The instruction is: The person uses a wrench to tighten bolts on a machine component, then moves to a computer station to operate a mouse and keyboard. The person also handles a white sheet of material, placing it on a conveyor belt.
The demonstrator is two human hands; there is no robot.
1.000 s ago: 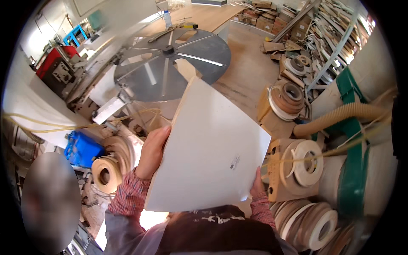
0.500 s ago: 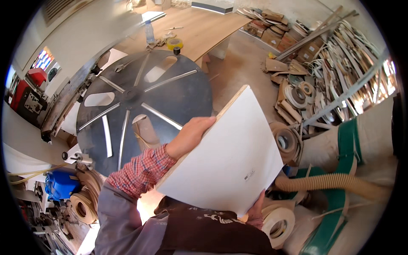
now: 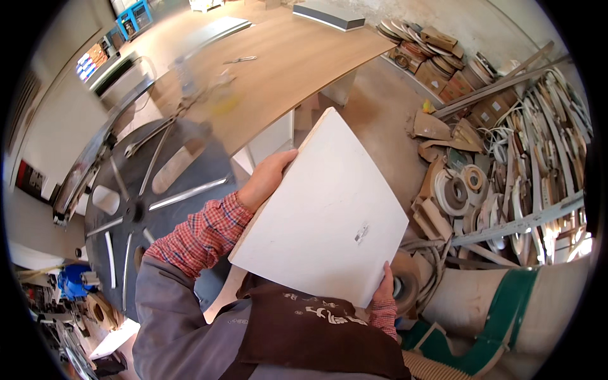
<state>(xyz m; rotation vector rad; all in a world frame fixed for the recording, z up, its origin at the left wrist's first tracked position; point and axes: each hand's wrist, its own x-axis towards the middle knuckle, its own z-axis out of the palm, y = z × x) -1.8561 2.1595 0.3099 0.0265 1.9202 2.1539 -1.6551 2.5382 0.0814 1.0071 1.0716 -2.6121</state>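
Observation:
A flat white board (image 3: 326, 209) with a small label is held up in front of my chest, tilted, one corner pointing away. My left hand (image 3: 271, 177) grips its left edge, with the thumb over the white face. At the lower right edge, my right hand (image 3: 384, 285) holds the board; only the thumb and part of the hand show, the other fingers being hidden behind it. To the left stands a round dark disc table (image 3: 202, 166) with metal strips and cutouts, partly covered by my left sleeve.
Beyond the disc is a wood-topped table (image 3: 285, 69) with a grey slab (image 3: 329, 16). A spanner-like tool (image 3: 149, 136) lies on the disc. Rolls of edging (image 3: 453, 192) and a pile of strips (image 3: 544, 152) fill the right side, above a green band (image 3: 510, 316) and ribbed hose (image 3: 434, 368).
My view has turned, so the disc table sits further left and more of the wooden table shows. Both hands keep hold of the board, which stands slightly further left in view.

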